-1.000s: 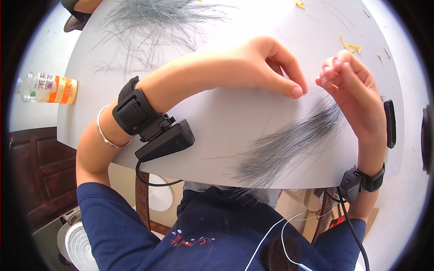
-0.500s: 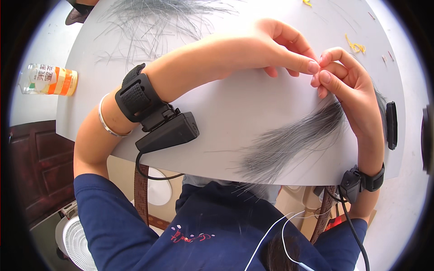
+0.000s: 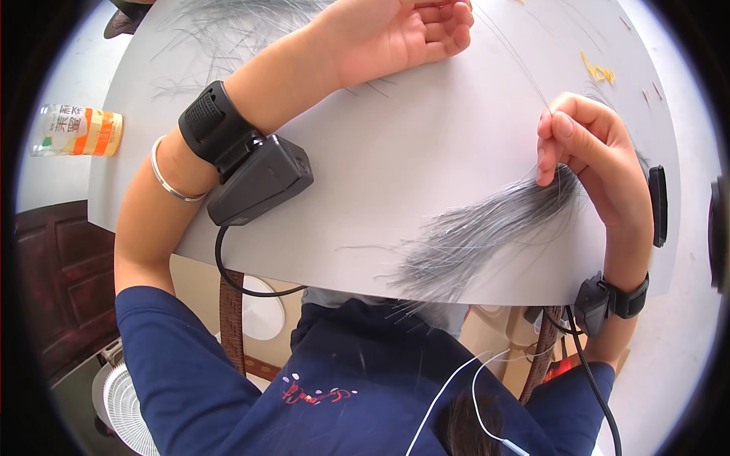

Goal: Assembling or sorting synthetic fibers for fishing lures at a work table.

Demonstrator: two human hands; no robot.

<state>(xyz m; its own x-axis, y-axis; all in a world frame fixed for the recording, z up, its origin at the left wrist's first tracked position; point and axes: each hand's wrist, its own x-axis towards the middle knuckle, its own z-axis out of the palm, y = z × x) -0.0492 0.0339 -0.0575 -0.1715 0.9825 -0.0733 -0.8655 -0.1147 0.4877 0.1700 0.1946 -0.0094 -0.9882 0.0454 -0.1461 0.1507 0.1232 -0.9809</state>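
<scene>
My right hand [image 3: 585, 140] is closed at the right of the table, thumb and forefinger pinched together. The gathered end of a bundle of grey hair-like strands [image 3: 494, 220] sits in its lower fingers. The loose ends fan out leftward and over the table's near edge. A few thin strands [image 3: 511, 47] stretch from the right fingertips up to my left hand [image 3: 414, 34]. That hand is at the top edge, palm partly turned up and fingers curled; its thumb and forefinger are cut off by the frame, so the pinch itself is hidden.
More loose grey strands [image 3: 220, 38] lie spread at the far left of the white table [image 3: 380, 175]. A plastic bottle [image 3: 80, 131] with an orange label is at the left edge. Yellow ties [image 3: 598, 70] lie far right, a black flat object [image 3: 658, 207] at the right edge.
My left hand has moved away from the right fingertips, up and to the left, and thin strands now stretch between the hands. My right hand stays near its place with the bundle.
</scene>
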